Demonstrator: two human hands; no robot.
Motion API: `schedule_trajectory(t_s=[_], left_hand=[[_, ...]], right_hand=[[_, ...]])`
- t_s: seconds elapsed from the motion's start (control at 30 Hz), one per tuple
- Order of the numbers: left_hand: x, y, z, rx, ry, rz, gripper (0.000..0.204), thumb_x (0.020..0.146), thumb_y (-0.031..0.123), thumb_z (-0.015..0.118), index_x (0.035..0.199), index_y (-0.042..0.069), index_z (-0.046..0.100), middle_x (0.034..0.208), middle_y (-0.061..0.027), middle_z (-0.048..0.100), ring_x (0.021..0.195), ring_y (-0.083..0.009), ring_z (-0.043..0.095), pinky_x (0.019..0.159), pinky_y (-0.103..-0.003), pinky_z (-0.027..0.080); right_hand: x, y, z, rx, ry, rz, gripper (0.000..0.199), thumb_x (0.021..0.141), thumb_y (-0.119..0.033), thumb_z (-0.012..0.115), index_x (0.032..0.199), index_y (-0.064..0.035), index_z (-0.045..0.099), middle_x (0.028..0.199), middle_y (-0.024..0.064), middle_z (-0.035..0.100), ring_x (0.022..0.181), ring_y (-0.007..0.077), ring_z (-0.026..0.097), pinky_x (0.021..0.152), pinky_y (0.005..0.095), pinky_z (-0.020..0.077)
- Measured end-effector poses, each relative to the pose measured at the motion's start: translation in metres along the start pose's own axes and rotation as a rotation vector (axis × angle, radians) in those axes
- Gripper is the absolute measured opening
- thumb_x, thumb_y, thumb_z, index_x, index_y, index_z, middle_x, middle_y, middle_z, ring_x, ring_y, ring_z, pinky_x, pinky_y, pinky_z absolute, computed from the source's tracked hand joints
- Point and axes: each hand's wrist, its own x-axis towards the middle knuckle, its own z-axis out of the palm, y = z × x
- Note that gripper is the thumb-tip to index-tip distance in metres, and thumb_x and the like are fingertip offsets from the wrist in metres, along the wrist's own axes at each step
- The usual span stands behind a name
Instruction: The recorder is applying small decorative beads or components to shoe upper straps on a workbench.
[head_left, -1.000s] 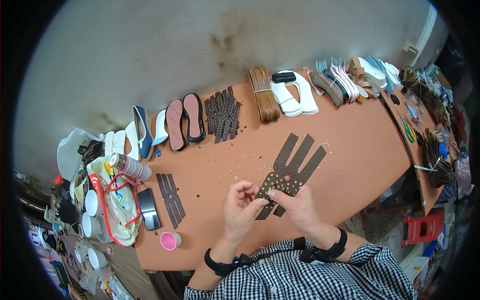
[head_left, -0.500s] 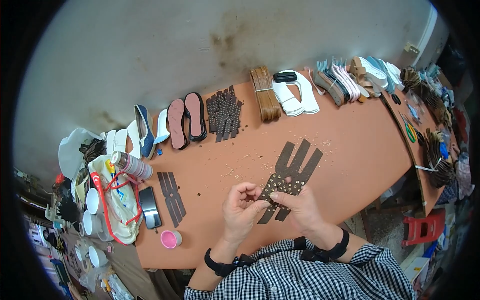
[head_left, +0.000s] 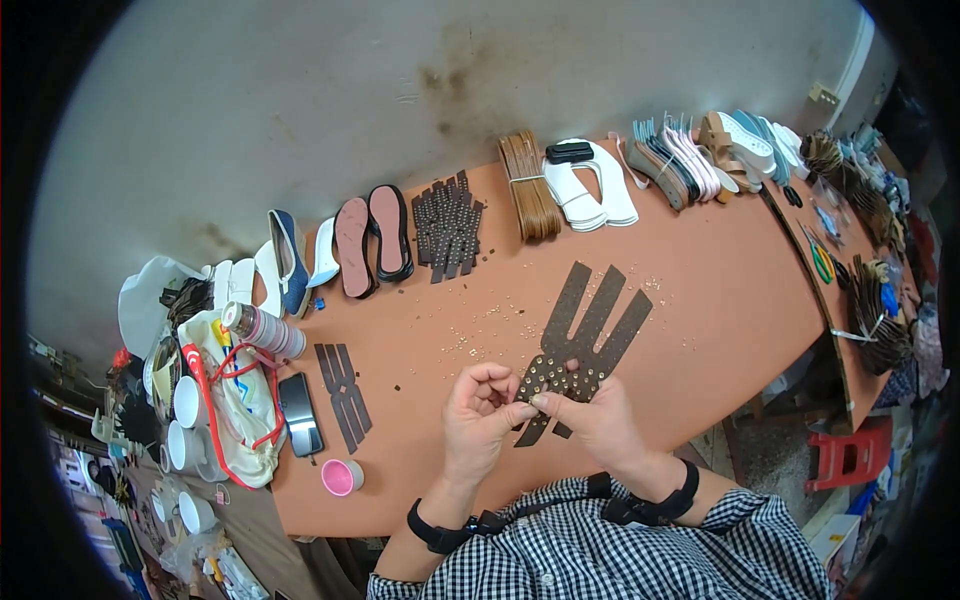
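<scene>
Both hands meeting over the near edge of the orange worktable: left hand fingers curled, pinching something too small to identify, right hand gripping the dark-brown studded, forked leather strap piece, apparently steadying it for stud work.

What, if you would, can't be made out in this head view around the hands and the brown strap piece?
- Lower end of the brown strap piece: covered by the right hand.
- Whatever the left hand pinches: too small to tell.
- Studs scattered on the table: too small to tell their shape.
- Inside of the pink cup: too small to make out.
</scene>
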Motion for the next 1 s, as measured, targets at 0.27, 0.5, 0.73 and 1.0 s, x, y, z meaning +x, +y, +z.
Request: schedule_trajectory(t_s=[0.27,0.5,0.73,1.0], left_hand=[[-0.003,-0.002,0.001,-0.011,0.051,-0.020,0.032,0.073,-0.010,0.062,0.098,0.001,0.046,0.086,-0.0054,0.054,0.080,-0.0106,0.054,0.072,-0.023,0.049],[-0.003,-0.001,0.001,0.037,0.075,-0.003,0.032,0.071,-0.011,0.063,0.095,0.002,0.046,0.087,-0.0066,0.055,0.078,-0.0114,0.055,0.072,-0.023,0.049],[-0.004,-0.013,-0.013,0.004,0.081,-0.079,0.032,0.070,-0.012,0.062,0.094,0.002,0.046,0.086,-0.0062,0.054,0.078,-0.0112,0.055,0.071,-0.022,0.049],[0.003,-0.041,-0.008,0.027,-0.022,-0.094,0.030,0.073,-0.008,0.062,0.096,0.002,0.046,0.085,-0.0031,0.053,0.078,-0.0080,0.053,0.070,-0.021,0.047]], right_hand=[[0.000,-0.004,0.003,0.001,0.030,0.031,0.013,0.077,0.005,0.058,0.090,0.0014,0.059,0.086,0.0049,0.062,0.077,0.0096,0.060,0.066,0.0203,0.0495],[0.003,0.003,-0.002,-0.001,0.017,0.013,0.014,0.079,0.003,0.057,0.092,0.0012,0.060,0.086,0.0019,0.061,0.074,0.0067,0.057,0.064,0.0188,0.0469],[0.005,0.011,-0.006,-0.006,-0.022,0.143,0.013,0.078,0.002,0.060,0.091,0.0009,0.058,0.084,0.0031,0.062,0.075,0.0083,0.058,0.065,0.0199,0.0477],[0.004,0.023,-0.043,0.423,-0.033,0.408,0.030,0.075,0.003,0.059,0.104,0.0004,0.052,0.099,0.0081,0.058,0.090,0.0175,0.057,0.078,0.0312,0.0481]])
